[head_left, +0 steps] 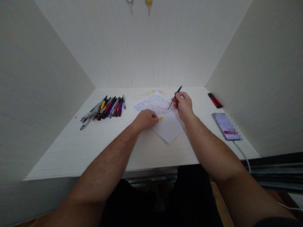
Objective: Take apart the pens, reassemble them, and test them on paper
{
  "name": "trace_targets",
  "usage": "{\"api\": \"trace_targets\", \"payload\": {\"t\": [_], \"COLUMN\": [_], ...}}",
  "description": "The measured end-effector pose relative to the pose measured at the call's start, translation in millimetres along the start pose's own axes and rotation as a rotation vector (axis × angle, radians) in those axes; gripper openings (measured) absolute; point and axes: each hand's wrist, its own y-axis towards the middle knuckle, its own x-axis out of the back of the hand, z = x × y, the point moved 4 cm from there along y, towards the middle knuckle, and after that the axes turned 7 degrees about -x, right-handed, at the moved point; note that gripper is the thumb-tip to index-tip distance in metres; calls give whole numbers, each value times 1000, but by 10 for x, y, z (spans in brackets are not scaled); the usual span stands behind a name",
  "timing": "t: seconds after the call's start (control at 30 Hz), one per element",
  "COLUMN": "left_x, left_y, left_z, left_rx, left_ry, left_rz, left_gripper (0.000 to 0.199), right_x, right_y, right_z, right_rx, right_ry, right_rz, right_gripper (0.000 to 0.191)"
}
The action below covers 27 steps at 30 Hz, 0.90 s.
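and here we are at the desk [146, 159]: the left hand [147, 120] has thumb and fingers pinched on a small yellow piece [160, 118], just its end poking out over the paper [168, 131]. over to the right hand [184, 104], and it's pinching a dark pen [179, 90], tilted, its thin end pointing down at the paper; touching or just above, i can't tell from here. the two pieces are apart, so i'd call this a step of handling both at once, nothing joined. a next move, in my judgement, calls for a steady left hand and a fine, careful aim from the right. under them the paper is scribbled at the far part, blank at the near part. further out, a pile of pens [109, 107] on the left; off to the right, red-and-black pens [215, 101], and nearer, a phone [222, 126] with a white cable [245, 156]
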Motion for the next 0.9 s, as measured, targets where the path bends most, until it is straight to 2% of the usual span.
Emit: {"api": "trace_targets", "payload": {"t": [0.2, 0.33, 0.47, 0.77, 0.9], "left_x": [120, 126, 79, 14, 69], "left_y": [-35, -39, -47, -78, -85], "left_z": [-13, 2, 3, 28, -26], "left_rx": [-20, -11, -11, 94, 58], "left_ry": [196, 206, 184, 139, 96], "left_rz": [-104, -117, -120, -204, -292], "left_gripper": [19, 18, 13, 14, 17], "right_x": [-18, 10, 41, -15, -82], "right_y": [-1, 41, 97, 65, -8], "right_z": [-25, -137, -214, -257, -227], "right_rx": [8, -57, 2, -36, -98], "right_ry": [-63, -314, -540, -640, -520], "right_rz": [-12, -46, -52, 59, 135], "right_gripper": [12, 10, 9, 13, 15]}}
